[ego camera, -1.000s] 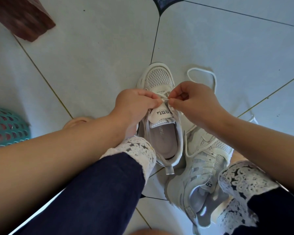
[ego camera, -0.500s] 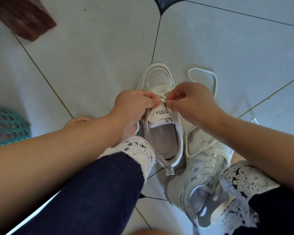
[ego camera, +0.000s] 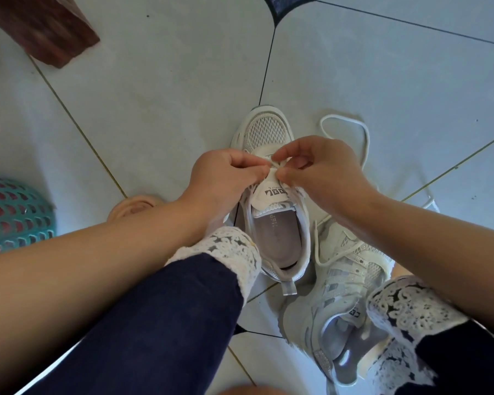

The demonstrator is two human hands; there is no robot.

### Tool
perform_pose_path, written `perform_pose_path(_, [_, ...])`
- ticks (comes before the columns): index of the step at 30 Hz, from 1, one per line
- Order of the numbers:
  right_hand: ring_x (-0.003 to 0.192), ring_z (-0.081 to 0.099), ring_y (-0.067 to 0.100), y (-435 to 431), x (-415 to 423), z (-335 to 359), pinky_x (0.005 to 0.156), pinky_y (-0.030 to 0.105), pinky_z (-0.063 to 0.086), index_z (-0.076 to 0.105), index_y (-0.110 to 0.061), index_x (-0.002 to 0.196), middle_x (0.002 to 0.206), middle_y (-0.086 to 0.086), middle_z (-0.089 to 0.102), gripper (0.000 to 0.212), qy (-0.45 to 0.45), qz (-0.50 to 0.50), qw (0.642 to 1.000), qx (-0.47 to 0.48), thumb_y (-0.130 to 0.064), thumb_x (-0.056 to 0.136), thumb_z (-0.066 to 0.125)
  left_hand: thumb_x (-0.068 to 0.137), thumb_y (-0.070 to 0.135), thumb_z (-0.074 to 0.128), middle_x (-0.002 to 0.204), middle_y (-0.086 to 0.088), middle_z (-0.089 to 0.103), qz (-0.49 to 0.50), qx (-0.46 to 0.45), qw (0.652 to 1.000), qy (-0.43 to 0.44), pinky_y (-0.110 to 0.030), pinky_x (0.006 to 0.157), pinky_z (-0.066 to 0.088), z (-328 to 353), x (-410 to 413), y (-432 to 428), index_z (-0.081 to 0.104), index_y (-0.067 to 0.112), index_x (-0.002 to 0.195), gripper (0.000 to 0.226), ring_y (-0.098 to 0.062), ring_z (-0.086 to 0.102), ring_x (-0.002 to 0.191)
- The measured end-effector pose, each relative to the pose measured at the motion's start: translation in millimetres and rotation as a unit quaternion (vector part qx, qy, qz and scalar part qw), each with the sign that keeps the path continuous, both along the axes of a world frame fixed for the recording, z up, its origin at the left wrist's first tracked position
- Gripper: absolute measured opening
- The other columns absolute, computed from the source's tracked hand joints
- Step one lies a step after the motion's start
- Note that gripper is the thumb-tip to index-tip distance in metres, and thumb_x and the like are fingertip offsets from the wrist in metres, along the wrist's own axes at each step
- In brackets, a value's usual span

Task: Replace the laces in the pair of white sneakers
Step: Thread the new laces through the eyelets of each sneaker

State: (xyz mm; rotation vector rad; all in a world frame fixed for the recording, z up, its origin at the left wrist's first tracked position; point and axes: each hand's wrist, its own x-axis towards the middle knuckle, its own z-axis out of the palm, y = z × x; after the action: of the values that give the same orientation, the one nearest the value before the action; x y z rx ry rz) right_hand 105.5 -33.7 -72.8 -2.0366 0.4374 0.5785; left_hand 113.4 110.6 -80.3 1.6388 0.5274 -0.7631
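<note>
She is crouched over the tiled floor [ego camera: 154, 95] with the pair between her feet: the upright sneaker [ego camera: 268, 132] stands toe away from her, and the second sneaker [ego camera: 342, 283] lies tipped on its side just beside it, by her right leg. Both hands are closed in small pinches. The left hand [ego camera: 226, 178] and the right hand [ego camera: 320, 169] meet above the tongue [ego camera: 271, 192], each nipping the lace [ego camera: 274, 165] between thumb and fingertips, and it looks to me as if she is tightening or knotting near the top eyelets. A loose lace [ego camera: 362, 132] loops over the floor beyond her right hand; I cannot tell whether it is the tail of the same one or belongs to the other shoe. The trouble I would expect is here. If she pulls unevenly, one end will come up short and the crossings lower down will slacken or bunch. If the pinch slips, the lace may spring out of the eyelet. A hard tug could also drag the floor loop against the tipped shoe and snag it. A teal basket [ego camera: 12, 212] sits well apart at her left.
</note>
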Motion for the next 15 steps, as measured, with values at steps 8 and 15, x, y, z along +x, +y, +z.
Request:
perform_pose_path(8, [0.070,0.055,-0.008,4.7,-8.1,-5.7,0.069,-0.001,0.035,0.070,-0.031,0.098,0.068,-0.022,0.059,0.025,-0.084,0.057,0.991,-0.091,-0.016,0.077,0.069,0.081,0.023,0.067,0.067,0.017,0.052,-0.172,0.174,0.950,-0.194,-0.010,0.057,0.038,1.3,0.8,-5.3,0.058,0.027,0.066,0.018,0.004,0.049,0.060])
perform_pose_path(15, [0.088,0.050,0.010,3.8,-3.5,0.6,0.081,0.025,0.036,0.068,-0.030,0.101,0.084,-0.012,0.053,0.018,-0.089,0.181,0.972,-0.117,-0.023,0.084,0.063,0.087,0.015,0.056,0.074,0.016,0.038,-0.207,0.246,0.917,-0.238,-0.020,0.056,0.025,-0.1,6.7,-1.5,0.045,0.022,0.064,0.026,-0.006,0.041,0.066])
